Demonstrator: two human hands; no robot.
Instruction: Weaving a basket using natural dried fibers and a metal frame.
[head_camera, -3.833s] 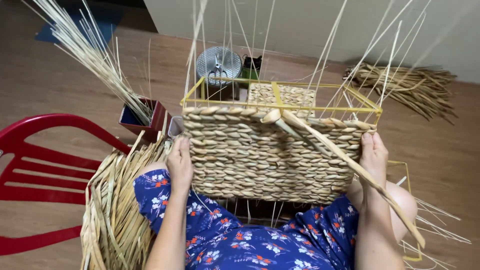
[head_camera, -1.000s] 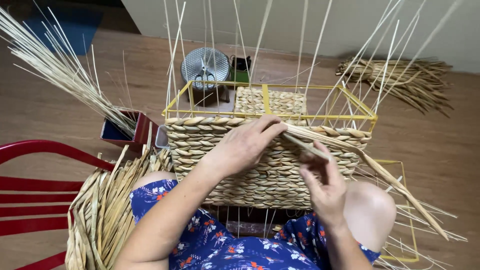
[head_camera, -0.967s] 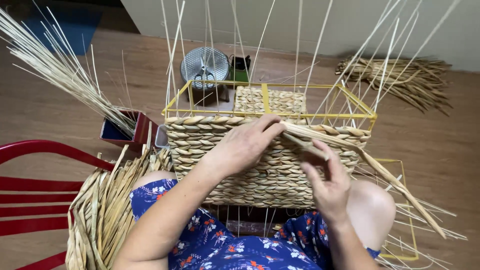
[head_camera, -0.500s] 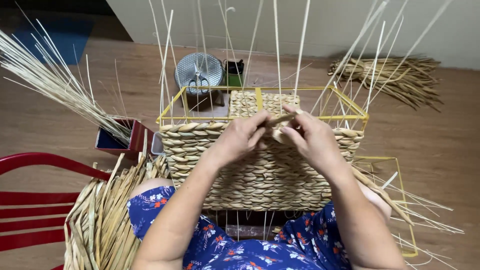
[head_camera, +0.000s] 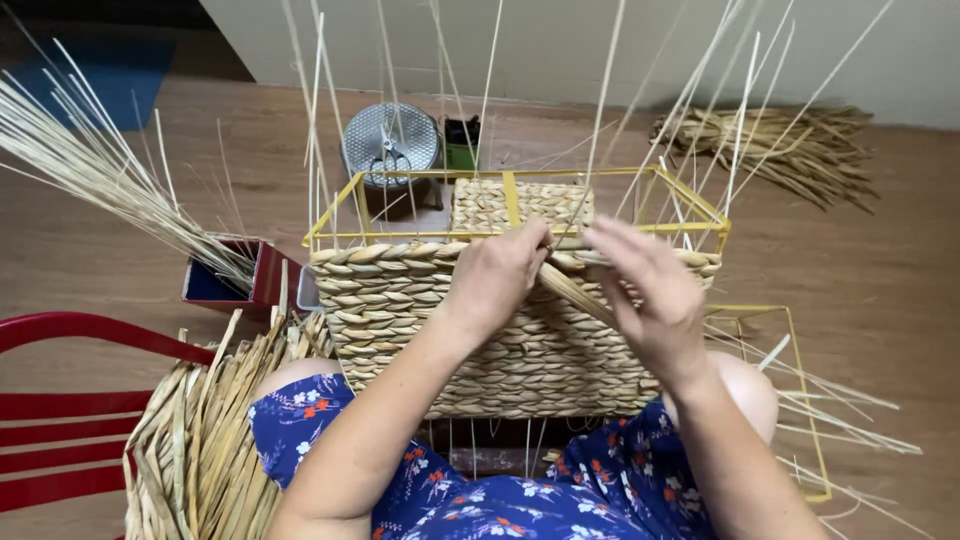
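Half-woven basket (head_camera: 520, 330) rests on my lap, tilted toward me, woven side facing up at the camera, yellow wire frame (head_camera: 510, 190) showing above the finished rows. Loose weaving strand (head_camera: 575, 290) runs diagonally across the top row, from the rim down toward my right knee. My left hand (head_camera: 495, 280) is curled at the rim, fingers pinching the strand end against the top braid. My right hand (head_camera: 645, 290) is just beside it, fingers spread and loose, palm over the strand; cannot tell if it actually grips it. Hands are near each other, not touching.

Thin upright stakes (head_camera: 600, 110) stick out of the frame all round and fan past the hands, partly crossing the view. A woven panel (head_camera: 520, 205) shows inside the frame, behind the hands. Second yellow frame (head_camera: 800, 400) sits on the floor beside my right knee with stray stalks over it.

Bundle of flat dried leaves (head_camera: 205, 440) lies against my left thigh. Red chair (head_camera: 70, 400) is at far left. Red box (head_camera: 235, 280) on the floor holds a spray of pale stalks (head_camera: 100, 170). Small metal fan (head_camera: 390, 145) stands on the wooden floor (head_camera: 880, 270) beyond the basket. Another dried bundle (head_camera: 790, 150) lies top right near the wall.
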